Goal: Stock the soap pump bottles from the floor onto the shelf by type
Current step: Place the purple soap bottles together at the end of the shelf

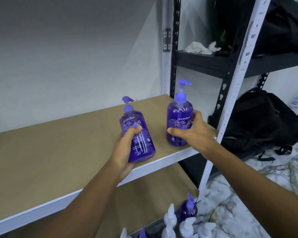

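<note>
My left hand (126, 152) grips a purple soap pump bottle (139, 134) around its lower body, tilted a little and held just over the front edge of the brown shelf board (58, 152). My right hand (193, 131) grips a second purple pump bottle (179, 117) that stands upright on the same board near its right front corner. Down on the floor stand another purple bottle (189, 208) and several white pump bottles (186, 224).
A white upright post (230, 100) rises at the shelf's right front corner. Beyond it stands a black rack (213, 64) with crumpled white plastic (201, 47) on it. A black backpack (258, 122) lies on the marble floor (248, 194). A lower brown board (153, 194) runs beneath.
</note>
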### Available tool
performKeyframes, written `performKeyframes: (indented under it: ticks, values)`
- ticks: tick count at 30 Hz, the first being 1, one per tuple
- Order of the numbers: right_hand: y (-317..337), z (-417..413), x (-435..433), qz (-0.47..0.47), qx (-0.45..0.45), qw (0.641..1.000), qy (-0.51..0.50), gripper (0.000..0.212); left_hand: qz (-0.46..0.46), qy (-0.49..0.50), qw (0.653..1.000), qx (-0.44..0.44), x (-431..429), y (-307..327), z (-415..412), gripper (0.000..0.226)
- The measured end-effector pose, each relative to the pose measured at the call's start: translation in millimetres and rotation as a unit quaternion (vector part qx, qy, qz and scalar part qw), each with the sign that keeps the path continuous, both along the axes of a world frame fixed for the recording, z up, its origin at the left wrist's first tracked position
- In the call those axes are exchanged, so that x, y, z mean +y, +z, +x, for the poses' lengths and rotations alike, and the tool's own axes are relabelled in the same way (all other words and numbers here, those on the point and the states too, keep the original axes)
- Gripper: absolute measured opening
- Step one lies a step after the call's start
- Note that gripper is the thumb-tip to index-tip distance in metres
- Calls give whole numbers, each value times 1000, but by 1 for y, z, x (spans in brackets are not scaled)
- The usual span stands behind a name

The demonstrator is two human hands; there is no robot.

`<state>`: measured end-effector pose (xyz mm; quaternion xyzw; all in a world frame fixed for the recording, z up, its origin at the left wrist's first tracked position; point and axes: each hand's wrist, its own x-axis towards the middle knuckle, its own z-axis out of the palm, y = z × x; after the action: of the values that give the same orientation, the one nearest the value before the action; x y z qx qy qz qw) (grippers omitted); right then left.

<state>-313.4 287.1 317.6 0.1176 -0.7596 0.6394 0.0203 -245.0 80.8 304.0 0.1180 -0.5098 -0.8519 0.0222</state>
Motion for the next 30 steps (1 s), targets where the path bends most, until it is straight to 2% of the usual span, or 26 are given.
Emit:
performKeyframes:
  ticks: [4, 9, 14, 18, 24, 30]
  values:
    - [-27, 3, -3, 57, 25, 998, -30, 92, 6, -7, 1000, -7, 0, 1, 2, 57]
    - [-37, -17, -10, 126, 42, 989, -68, 81, 6, -5, 1000, -10, 1, 2, 1, 55]
    - [-36, -64, -22, 171, 47, 981, -75, 82, 19, -8, 1000, -6, -1, 1, 4, 43]
    - [-33, -97, -36, 191, 40, 976, -92, 91, 34, -18, 999, -1, -2, 1, 3, 34]
    - [-32, -128, -55, 188, 49, 976, -95, 85, 42, -26, 999, 8, -2, -1, 0, 52]
    - [-29, -145, -64, 187, 36, 978, -82, 82, 53, -27, 998, 17, -6, -7, -3, 49]
